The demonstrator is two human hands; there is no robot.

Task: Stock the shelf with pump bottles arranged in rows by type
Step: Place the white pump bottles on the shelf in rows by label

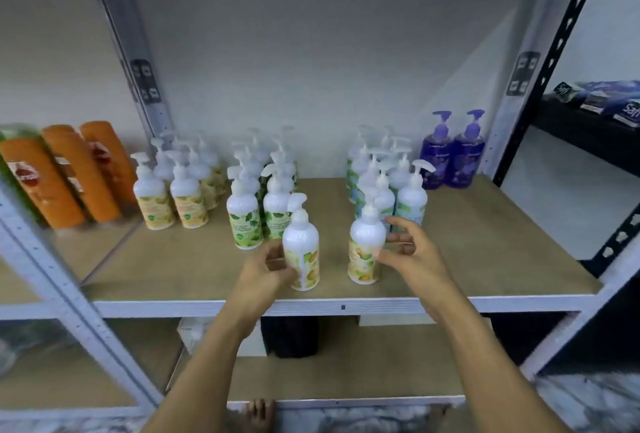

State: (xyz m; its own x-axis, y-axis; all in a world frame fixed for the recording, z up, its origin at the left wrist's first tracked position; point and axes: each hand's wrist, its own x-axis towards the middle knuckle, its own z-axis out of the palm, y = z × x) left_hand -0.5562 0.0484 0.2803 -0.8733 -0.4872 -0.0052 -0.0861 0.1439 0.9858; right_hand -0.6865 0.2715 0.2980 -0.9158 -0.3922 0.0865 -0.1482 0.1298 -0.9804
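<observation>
A plain white wall backs the pale metal shelf. A black rack stands to its right. The floor is marbled grey-white.

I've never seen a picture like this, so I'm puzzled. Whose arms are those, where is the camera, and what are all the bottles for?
There is no machine here. Those are a person's two bare arms. The one picture comes from a camera worn on the person's head, looking forward and down, so you see roughly what they see.

The left hand holds a yellow bottle that stands on the shelf. The right hand is open beside a second yellow bottle; I cannot tell whether it touches it.

Behind them stand pump bottles sorted by kind: a yellow row, a green row, a blue-green row and two purple bottles. Orange bottles are on the next shelf to the left.
</observation>
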